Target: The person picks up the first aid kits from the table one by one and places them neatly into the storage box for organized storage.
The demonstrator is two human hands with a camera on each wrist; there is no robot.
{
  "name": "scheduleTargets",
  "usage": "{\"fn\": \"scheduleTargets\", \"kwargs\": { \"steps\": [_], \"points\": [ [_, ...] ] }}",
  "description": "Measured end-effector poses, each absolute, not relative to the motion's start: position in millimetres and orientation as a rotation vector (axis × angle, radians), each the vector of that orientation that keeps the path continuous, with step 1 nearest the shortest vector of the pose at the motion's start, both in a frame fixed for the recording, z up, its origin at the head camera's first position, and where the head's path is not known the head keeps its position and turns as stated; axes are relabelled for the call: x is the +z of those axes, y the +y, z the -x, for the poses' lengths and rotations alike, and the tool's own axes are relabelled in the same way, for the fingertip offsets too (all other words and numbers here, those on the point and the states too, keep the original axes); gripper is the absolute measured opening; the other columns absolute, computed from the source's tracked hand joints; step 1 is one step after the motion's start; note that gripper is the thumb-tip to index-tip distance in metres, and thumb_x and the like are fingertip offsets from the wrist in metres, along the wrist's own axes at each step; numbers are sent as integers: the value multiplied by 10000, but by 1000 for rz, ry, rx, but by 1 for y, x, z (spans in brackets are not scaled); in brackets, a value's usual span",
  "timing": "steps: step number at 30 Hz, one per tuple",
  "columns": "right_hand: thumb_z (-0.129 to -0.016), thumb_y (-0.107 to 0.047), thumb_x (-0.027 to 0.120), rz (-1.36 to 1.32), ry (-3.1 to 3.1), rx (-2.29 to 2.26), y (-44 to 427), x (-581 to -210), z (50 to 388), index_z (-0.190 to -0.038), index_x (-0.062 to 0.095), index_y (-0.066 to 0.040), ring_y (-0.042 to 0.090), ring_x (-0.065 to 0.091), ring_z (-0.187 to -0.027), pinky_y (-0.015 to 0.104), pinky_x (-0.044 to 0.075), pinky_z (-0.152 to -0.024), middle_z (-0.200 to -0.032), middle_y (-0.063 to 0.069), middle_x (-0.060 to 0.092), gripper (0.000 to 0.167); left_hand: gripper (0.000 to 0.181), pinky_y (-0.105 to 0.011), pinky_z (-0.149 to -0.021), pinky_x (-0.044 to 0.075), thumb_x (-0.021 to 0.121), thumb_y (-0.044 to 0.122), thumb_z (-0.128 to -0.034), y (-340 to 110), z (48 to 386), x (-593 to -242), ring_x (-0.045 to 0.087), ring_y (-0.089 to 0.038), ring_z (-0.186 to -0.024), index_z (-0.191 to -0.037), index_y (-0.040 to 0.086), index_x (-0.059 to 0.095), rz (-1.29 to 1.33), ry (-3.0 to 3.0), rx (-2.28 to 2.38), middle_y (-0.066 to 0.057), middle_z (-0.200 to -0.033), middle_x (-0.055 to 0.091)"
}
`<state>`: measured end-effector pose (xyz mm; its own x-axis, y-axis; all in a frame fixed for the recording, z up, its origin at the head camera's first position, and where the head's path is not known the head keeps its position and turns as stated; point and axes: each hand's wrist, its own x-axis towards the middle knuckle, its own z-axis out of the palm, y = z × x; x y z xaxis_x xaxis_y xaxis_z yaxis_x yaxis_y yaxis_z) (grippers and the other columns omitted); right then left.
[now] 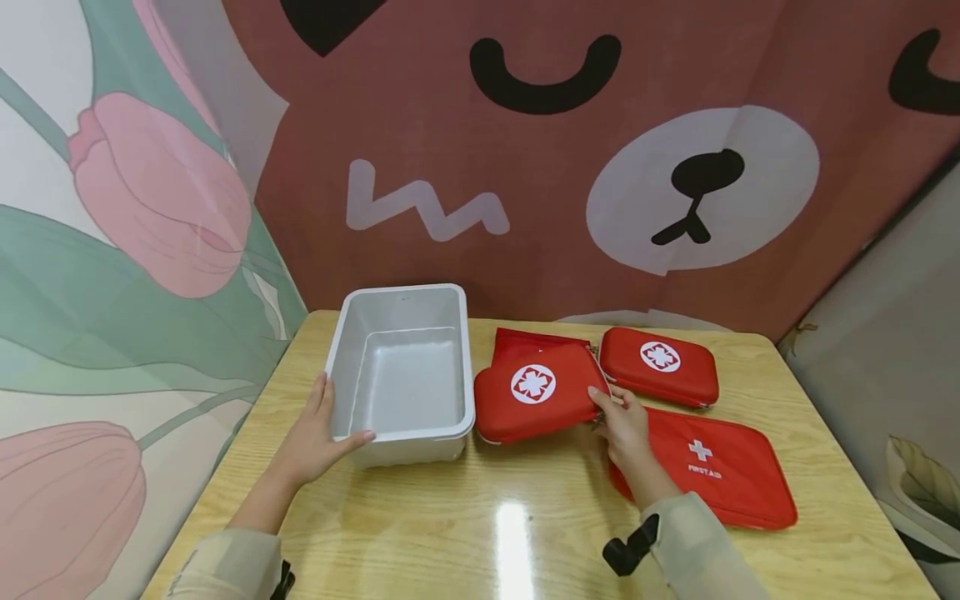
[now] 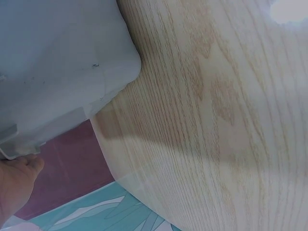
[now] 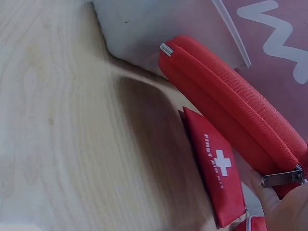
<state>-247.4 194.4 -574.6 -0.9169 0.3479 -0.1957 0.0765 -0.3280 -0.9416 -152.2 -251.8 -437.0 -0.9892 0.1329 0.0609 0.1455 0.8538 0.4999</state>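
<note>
My right hand (image 1: 626, 429) grips the right end of a red hard-shell first aid case (image 1: 558, 400) with a white round emblem. The case is raised off the table, its left end close beside the grey plastic bin (image 1: 412, 452). In the right wrist view, the zipper side of the case (image 3: 226, 110) faces the camera, and its metal pull hangs by my thumb. My left hand (image 1: 311, 442) rests at the bin's near left corner, thumb lying over the front rim and fingers along the left side. No contents show inside the bin.
A second red hard case (image 1: 693, 379) lies at the back right. Nearer lies a flat red first aid pouch (image 1: 738, 479). Another red pouch (image 1: 510, 342), partly hidden by the held case, lies behind it. A cartoon-print curtain (image 1: 450, 275) hangs beyond the wooden table (image 1: 420, 533).
</note>
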Motion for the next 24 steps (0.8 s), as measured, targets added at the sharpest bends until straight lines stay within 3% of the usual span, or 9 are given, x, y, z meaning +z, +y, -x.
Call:
{"fn": "scheduleTargets", "kwargs": {
  "steps": [6, 10, 17, 24],
  "points": [
    [-720, -198, 704, 459, -1689, 2450, 190, -519, 226, -1059, 513, -66, 120, 533, -469, 277, 446, -400, -705, 27, 613, 411, 1045, -549, -917, 235, 586, 533, -724, -251, 152, -437, 135, -427, -1228, -1348, -63, -3, 237, -2987, -800, -186, -1412, -71],
    [-743, -235, 680, 495, -1765, 2355, 180, -480, 215, -1074, 488, -49, 99, 497, -461, 251, 436, -406, -701, -6, 572, 425, 1045, -549, -921, 229, 584, 534, -726, -251, 151, -436, 129, -425, -1230, -1348, -63, -7, 230, -2991, -805, -186, -1412, -73],
    [-733, -198, 691, 486, -1618, 2470, 180, -455, 212, -990, 512, -88, 103, 530, -503, 256, 466, -444, -684, -3, 583, 332, 1050, -555, -917, 227, 581, 537, -726, -252, 152, -435, 128, -426, -1230, -1351, -47, -28, 233, -2995, -812, -173, -1413, -91],
    [-792, -128, 622, 558, -1564, 2525, 173, -415, 206, -1014, 433, -59, 113, 535, -509, 265, 482, -485, -643, -10, 567, 299, 1059, -546, -914, 244, 585, 543, -719, -253, 152, -436, 146, -428, -1225, -1355, -35, -33, 235, -2994, -815, -162, -1413, -96]
  ]
}}
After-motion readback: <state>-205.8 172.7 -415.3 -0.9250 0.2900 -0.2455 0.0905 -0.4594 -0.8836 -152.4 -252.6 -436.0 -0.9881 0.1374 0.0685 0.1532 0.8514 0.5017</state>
